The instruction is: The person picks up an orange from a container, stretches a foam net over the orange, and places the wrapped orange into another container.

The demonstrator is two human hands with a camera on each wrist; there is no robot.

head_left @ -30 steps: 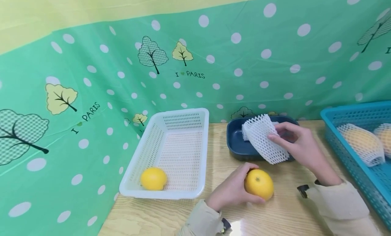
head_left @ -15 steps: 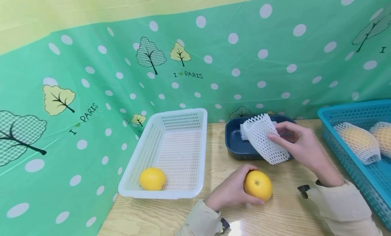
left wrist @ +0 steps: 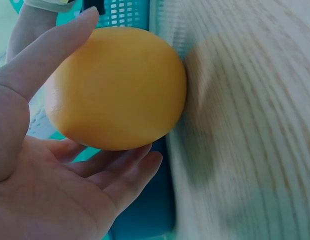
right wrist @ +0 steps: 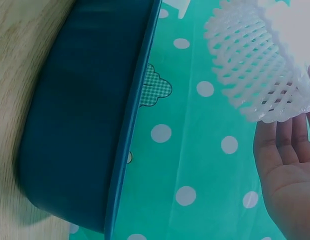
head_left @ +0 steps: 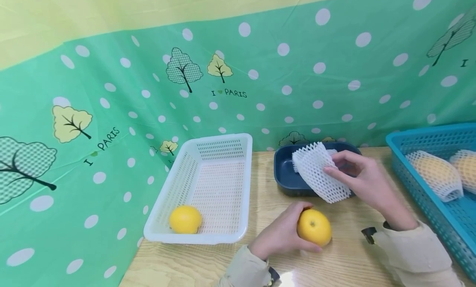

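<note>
Citrus fruit [head_left: 314, 228] in the left hand [head_left: 284, 230], foam net [head_left: 320, 173] in the right hand [head_left: 362, 175].
From the left, the white basket [head_left: 219, 183] stands apart; then the left hand curls round the fruit, on the table [head_left: 346, 266] or just above, I cannot tell. Beyond it, above the dark blue tub [head_left: 291, 188], the net slants down rightwards, pinched at its right edge by the right hand.
</note>
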